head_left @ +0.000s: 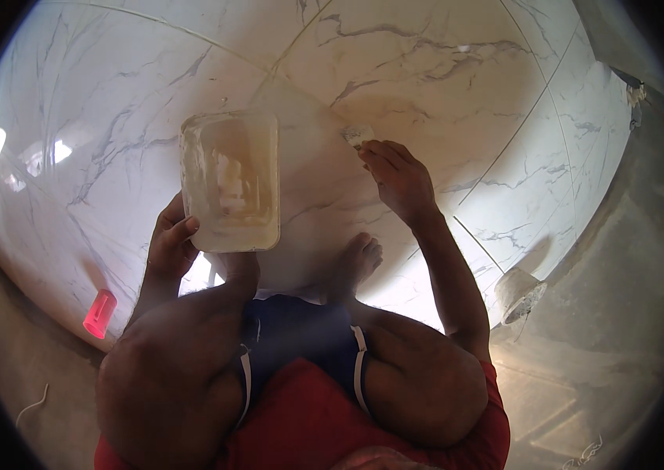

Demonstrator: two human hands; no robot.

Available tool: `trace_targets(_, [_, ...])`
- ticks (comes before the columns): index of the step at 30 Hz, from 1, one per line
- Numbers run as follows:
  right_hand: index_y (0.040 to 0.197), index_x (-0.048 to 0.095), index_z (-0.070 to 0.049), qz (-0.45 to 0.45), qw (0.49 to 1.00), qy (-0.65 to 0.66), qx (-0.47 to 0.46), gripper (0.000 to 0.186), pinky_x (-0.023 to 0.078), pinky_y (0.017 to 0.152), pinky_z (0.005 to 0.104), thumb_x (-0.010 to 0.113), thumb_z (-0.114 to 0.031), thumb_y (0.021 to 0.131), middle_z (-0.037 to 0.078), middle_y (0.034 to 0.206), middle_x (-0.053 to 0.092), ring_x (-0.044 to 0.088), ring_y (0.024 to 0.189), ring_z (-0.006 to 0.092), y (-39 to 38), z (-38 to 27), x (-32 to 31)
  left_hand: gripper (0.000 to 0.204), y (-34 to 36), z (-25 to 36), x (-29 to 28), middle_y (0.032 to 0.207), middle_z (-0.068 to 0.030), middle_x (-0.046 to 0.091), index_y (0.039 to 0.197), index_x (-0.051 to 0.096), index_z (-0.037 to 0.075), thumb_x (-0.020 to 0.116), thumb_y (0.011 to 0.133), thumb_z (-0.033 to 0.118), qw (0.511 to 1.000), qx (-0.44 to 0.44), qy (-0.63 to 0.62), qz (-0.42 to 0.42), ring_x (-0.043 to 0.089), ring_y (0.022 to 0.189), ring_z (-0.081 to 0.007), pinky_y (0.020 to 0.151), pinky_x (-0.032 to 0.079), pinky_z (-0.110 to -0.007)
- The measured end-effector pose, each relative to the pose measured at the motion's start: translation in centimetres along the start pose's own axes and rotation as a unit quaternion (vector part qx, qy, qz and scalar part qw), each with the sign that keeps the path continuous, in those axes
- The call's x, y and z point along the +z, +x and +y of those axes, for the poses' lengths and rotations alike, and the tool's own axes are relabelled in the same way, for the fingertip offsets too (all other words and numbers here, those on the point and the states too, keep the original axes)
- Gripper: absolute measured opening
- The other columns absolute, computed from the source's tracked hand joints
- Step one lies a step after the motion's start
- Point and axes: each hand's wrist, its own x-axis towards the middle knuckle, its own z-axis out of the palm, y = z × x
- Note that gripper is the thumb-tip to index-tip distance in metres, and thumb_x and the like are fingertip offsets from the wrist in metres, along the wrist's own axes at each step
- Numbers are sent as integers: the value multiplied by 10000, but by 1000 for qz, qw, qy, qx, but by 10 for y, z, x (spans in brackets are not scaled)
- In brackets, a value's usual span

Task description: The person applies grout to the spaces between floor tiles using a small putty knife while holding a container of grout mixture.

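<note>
My left hand (175, 231) grips the left side of a pale translucent rectangular plastic tub (230, 178), held above the marble-patterned tiles (442, 94); some cloudy residue shows inside it. My right hand (395, 172) is to the right of the tub, fingers closed on a small flat whitish piece (355, 133) with grey smudges, too indistinct to name, at the tile surface. My bare feet (363, 254) rest on the tiles below my hands.
A pink plastic cup (99, 313) sits at the lower left. A whitish, stained container (520, 296) is at the right tile edge. Grey concrete (606, 329) borders the tiles, with a white cord (33, 406) on it at the left.
</note>
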Motion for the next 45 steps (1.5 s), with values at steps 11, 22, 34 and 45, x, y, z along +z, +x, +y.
trace_targets(11, [1045, 702, -76, 65, 993, 59, 81, 303, 591, 804, 374, 745, 9, 758, 54, 1127, 712, 684, 989, 281, -65, 12, -26, 722, -1, -3, 5, 1364, -191, 582, 1475, 385, -58, 710, 879, 186, 999, -11, 32, -10, 616, 1227, -290, 1058, 508, -425])
trace_targets(22, [993, 732, -105, -52, 992, 103, -56, 230, 588, 818, 363, 724, 10, 795, 21, 1151, 725, 695, 990, 244, 21, 20, -12, 661, -10, -6, 12, 1313, -181, 614, 1463, 405, -44, 676, 894, 155, 999, 43, 4, 31, 642, 1188, -267, 999, 555, -387])
trace_targets(34, [909, 729, -89, -200, 969, 144, 21, 158, 588, 825, 356, 736, 37, 813, 36, 1109, 738, 700, 982, 250, -74, 85, -76, 739, -4, -18, 7, 1381, -200, 554, 1527, 304, -26, 667, 914, 171, 998, 52, 21, 10, 625, 1217, -314, 998, 570, -441])
trace_targets(45, [1127, 687, -102, -21, 985, 153, 79, 320, 597, 784, 347, 792, -81, 825, 75, 1132, 731, 720, 957, 256, -36, 54, -38, 738, -3, -21, 11, 1385, -208, 548, 1529, 298, -27, 662, 920, 175, 998, 47, 42, 11, 615, 1233, -325, 1018, 559, -452])
